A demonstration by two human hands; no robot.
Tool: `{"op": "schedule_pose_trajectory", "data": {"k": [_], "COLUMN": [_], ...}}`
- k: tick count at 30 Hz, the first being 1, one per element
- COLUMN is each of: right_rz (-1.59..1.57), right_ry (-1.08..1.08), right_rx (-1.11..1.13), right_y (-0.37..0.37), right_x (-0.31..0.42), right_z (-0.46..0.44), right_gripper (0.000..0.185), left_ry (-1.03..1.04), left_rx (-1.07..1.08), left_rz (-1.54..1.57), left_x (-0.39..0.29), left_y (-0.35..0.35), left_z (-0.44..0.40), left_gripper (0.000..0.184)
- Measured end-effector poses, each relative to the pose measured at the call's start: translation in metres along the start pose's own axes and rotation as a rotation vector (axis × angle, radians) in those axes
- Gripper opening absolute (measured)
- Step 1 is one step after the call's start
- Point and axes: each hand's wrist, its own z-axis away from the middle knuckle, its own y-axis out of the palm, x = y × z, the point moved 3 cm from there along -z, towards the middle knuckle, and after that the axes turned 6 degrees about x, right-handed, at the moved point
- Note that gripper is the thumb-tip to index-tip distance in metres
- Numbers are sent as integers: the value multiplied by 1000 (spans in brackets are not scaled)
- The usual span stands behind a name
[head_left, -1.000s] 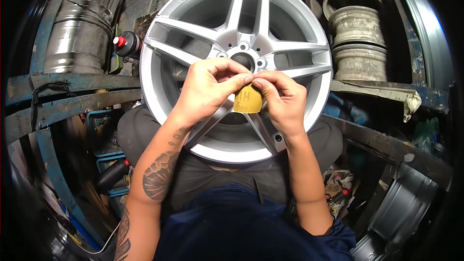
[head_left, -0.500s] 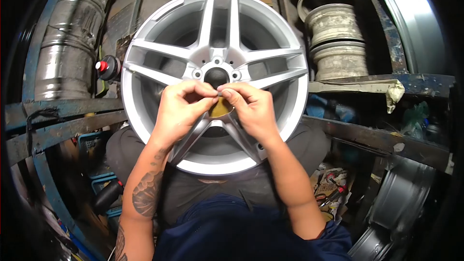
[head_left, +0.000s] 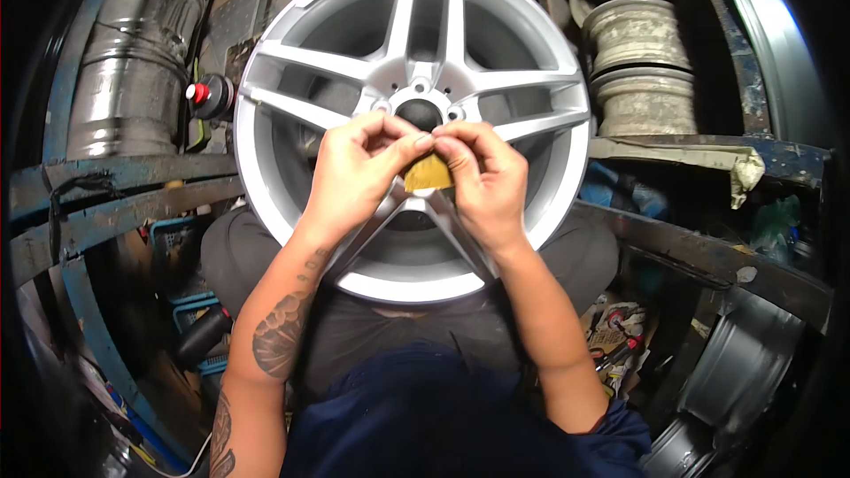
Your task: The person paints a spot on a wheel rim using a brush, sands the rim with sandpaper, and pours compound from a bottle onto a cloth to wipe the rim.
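Note:
Both hands meet just below the centre bore of a large silver alloy wheel (head_left: pixel 434 31). Between them is a small yellow-gold piece that looks like sandpaper (head_left: pixel 428 175), its curved lower part hanging under the fingertips. My left hand (head_left: pixel 356 173) pinches its upper edge between thumb and fingers. My right hand (head_left: pixel 485 179) pinches the same edge from the other side, fingertips touching those of the left. The fingers hide the top of the piece. Face up, the wheel rests over the lap, between the knees.
Stacked worn rims (head_left: pixel 642 62) stand at the upper right, metal cylinders (head_left: pixel 133 80) at the upper left. A black bottle with a red cap (head_left: pixel 211 97) is left of the wheel. Blue metal bars (head_left: pixel 133 208) run along both sides. Grey rims (head_left: pixel 744 354) lie at the lower right.
The camera view has shifted back and forth. Both hands keep their pinch at the same part of the wheel, and the yellow piece shows less below the fingers than a second ago.

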Motion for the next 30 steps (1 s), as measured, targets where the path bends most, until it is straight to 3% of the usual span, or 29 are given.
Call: {"op": "schedule_pose_trajectory", "data": {"k": [5,8,12,17,19,23,30], "right_rz": [-409,-413,-239,-298,-323,-431,-739], "right_ry": [265,418,161,88,64,113,265], "right_rx": [82,197,73,71,85,78,51], "right_y": [5,-2,1,6,5,7,8], "right_x": [-7,-19,-13,-8,-7,-7,-22], "right_z": [-5,-4,-1,4,4,3,1], "right_gripper": [16,20,20,9,9,11,19], "left_ry": [86,114,109,68,-59,39,117], "left_rx": [-19,-10,18,-54,43,4,17], "left_rz": [26,-15,33,148,126,55,195], "left_x": [4,3,2,-3,0,2,12], "left_y": [-4,-5,-4,4,-1,0,13], "left_z": [-1,-2,0,0,-1,-1,2], "left_gripper": [9,9,12,20,23,22,15]}}
